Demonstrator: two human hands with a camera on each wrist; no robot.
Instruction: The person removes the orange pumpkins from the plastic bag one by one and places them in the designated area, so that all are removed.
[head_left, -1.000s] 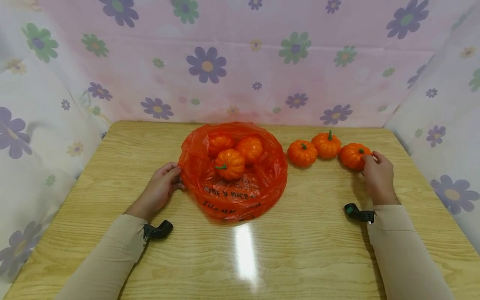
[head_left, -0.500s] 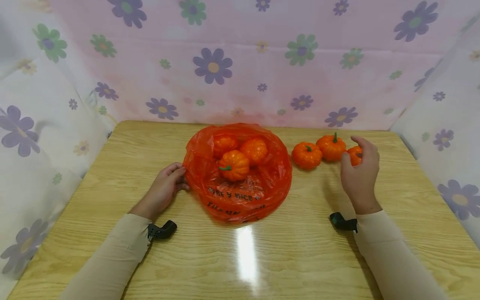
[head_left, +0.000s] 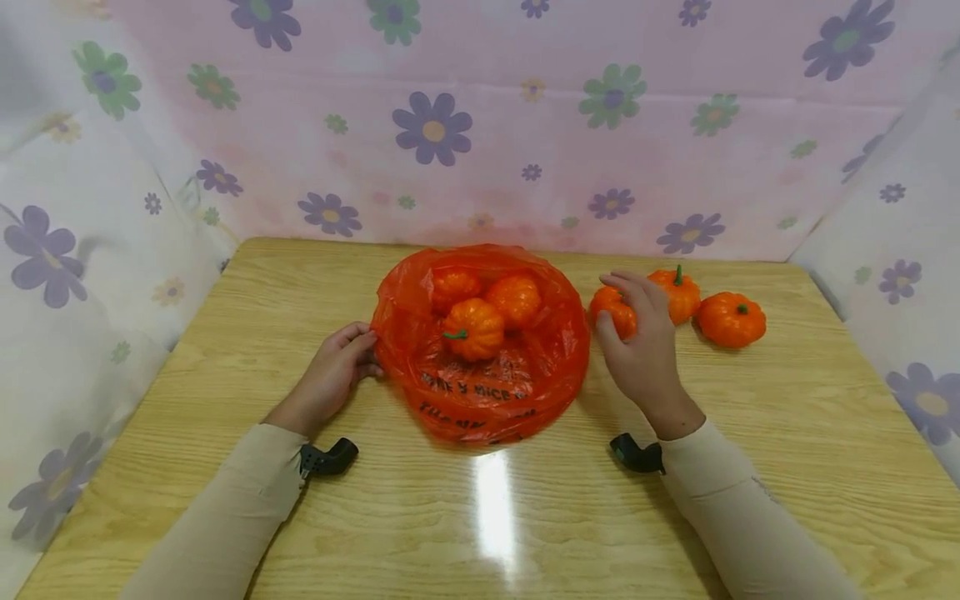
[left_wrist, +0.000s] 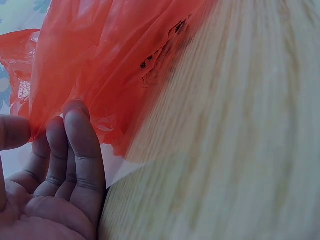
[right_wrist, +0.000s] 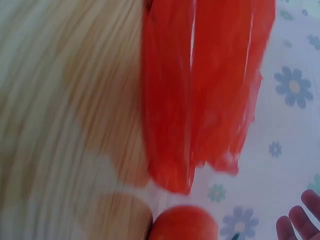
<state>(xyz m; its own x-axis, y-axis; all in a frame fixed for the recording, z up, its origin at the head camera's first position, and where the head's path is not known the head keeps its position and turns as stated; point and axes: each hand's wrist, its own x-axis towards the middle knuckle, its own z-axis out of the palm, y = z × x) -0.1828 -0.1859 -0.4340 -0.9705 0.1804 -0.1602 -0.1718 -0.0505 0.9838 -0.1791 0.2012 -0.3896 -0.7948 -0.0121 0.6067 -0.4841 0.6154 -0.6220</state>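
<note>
There are six pumpkins (head_left: 474, 329), one bag (head_left: 405, 350), two hands (head_left: 327, 377), two wrist cameras (head_left: 330, 459), one table (head_left: 420, 542).

A left hand (left_wrist: 57, 182) pinches the edge of a thin, translucent red plastic bag (left_wrist: 110, 55).
The thumb comes in from the left edge, the fingers rising opposite; black print (left_wrist: 165, 50) marks the bag's creased side, a light wooden tabletop (left_wrist: 235, 125) with streaked grain fills the right, and pale flowered cloth (left_wrist: 20, 15) shows upper left.
</note>
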